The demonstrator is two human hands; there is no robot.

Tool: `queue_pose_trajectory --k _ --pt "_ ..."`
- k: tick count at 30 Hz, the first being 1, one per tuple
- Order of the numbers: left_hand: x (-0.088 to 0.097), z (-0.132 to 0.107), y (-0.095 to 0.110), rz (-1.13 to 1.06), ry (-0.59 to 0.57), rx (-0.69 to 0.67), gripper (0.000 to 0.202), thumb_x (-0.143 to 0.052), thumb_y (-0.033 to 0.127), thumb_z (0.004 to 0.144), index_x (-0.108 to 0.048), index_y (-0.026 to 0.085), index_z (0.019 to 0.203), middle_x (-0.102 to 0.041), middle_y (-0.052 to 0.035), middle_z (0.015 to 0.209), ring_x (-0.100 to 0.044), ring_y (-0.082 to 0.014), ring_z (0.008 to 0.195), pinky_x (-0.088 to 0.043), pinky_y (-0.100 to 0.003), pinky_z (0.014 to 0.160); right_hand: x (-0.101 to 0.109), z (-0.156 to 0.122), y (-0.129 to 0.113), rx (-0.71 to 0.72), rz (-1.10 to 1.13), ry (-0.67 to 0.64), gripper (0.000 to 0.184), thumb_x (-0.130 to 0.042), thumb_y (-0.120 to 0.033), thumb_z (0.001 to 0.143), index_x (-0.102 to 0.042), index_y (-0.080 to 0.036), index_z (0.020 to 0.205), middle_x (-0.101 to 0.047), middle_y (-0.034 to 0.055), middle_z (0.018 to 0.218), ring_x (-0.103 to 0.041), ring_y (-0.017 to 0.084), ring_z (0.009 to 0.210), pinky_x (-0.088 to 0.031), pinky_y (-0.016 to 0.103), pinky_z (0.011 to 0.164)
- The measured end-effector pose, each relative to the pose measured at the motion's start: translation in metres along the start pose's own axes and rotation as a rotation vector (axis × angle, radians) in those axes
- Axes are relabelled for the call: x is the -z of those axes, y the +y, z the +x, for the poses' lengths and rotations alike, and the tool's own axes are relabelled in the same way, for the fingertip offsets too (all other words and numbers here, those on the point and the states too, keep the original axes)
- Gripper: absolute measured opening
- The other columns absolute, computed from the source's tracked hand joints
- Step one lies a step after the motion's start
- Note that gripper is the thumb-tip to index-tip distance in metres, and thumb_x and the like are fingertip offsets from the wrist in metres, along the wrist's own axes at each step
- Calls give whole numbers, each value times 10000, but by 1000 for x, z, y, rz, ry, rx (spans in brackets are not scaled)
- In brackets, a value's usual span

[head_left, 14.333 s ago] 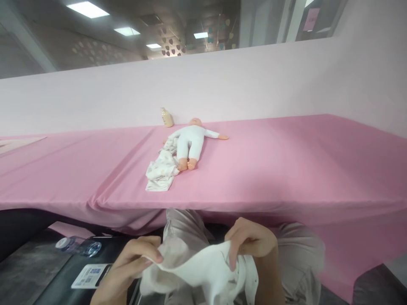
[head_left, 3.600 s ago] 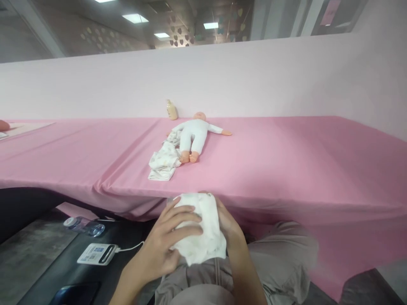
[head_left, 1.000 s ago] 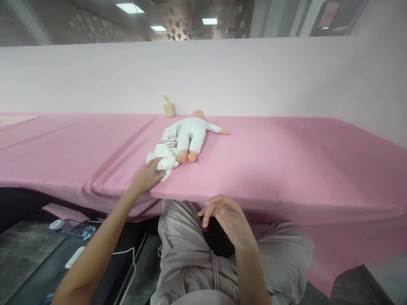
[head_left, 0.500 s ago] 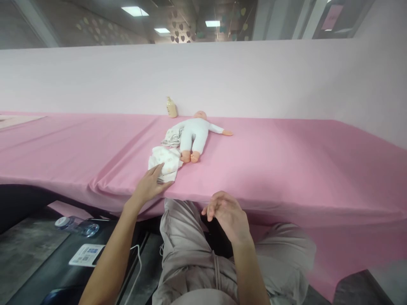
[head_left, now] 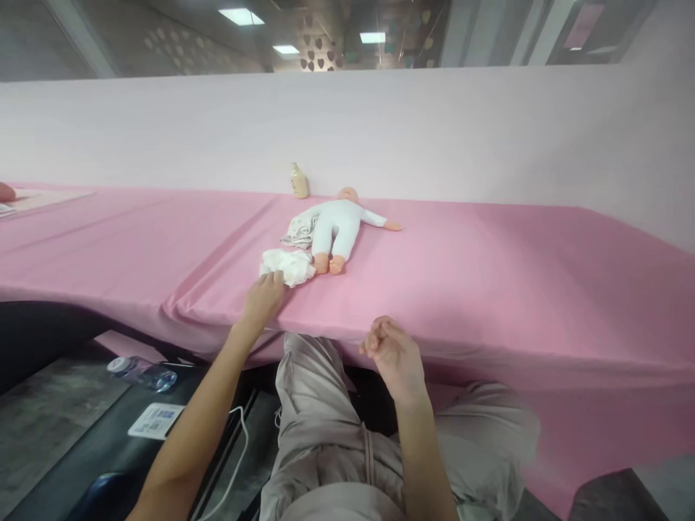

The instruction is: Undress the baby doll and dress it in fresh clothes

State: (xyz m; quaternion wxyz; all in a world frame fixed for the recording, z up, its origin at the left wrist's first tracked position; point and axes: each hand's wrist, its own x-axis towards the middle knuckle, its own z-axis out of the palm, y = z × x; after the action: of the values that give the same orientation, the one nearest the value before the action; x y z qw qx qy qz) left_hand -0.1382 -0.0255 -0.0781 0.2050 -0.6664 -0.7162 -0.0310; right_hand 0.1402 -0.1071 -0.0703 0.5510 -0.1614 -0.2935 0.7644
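Pink-draped table (head_left: pixel 489 275) — left hand (head_left: pixel 264 295) gripping white cloth (head_left: pixel 290 265), right hand (head_left: pixel 395 354) loosely half-curled.

I get soft, fairly even light, with ceiling panels (head_left: pixel 242 16) glaring in the dim top band, faint shadow across the pink tablecloth (head_left: pixel 521 282), slightly soft detail and wide-angle stretching towards the edges.

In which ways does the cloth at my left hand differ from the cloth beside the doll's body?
The near cloth lies by the feet of the doll; the far cloth lies higher up, beside its body. The left hand touches the near cloth; no hand touches the far cloth. The near cloth looks mostly white, the far cloth greyer. Both lie on the pink cover.
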Motion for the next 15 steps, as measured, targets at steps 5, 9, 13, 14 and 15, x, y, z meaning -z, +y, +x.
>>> queue_pose_trajectory --k 5,9,13,14,15 --pt "7 -44 12 -77 173 -44 271 -362 263 930 -529 97 1065 -632 -133 917 -586 -280 899 -446 -340 697 11 14 17 -81 -121 21 276 -689 -353 723 -688 -113 860 -681 73 797 -636 155 714 -511 297 720" --pt "26 -106 53 -139 394 -279 262 -386 258 935 -564 96 1039 -640 -106 805 -594 -240 736 -430 -334 654 1 16 34 -167 -166 12 472 -681 -460 734 -616 -180 1109 -643 95 1120 -635 218 950 -537 369 771" --pt "53 -141 88 -281 535 -467 244 -417 223 936 -555 80 1078 -678 -128 913 -615 -224 780 -439 -354 730 -15 4 43 -64 -273 180 529 -758 -291 647 -592 -193 1139 -667 47 1096 -628 190 993 -516 288 832" --pt "59 -145 94 -349 536 -487 242 -453 221 926 -551 81 1099 -681 -134 954 -623 -222 820 -448 -359 766 -16 -1 39 -37 -290 226 528 -763 -260 622 -601 -179 1118 -684 48 1051 -642 194 950 -524 288 805" --pt "65 -147 98 -438 529 -512 249 -494 210 909 -546 86 1119 -678 -143 1003 -628 -224 882 -455 -367 814 -15 -7 30 -9 -301 273 521 -766 -251 600 -611 -165 1090 -696 54 1003 -655 205 892 -536 300 760"
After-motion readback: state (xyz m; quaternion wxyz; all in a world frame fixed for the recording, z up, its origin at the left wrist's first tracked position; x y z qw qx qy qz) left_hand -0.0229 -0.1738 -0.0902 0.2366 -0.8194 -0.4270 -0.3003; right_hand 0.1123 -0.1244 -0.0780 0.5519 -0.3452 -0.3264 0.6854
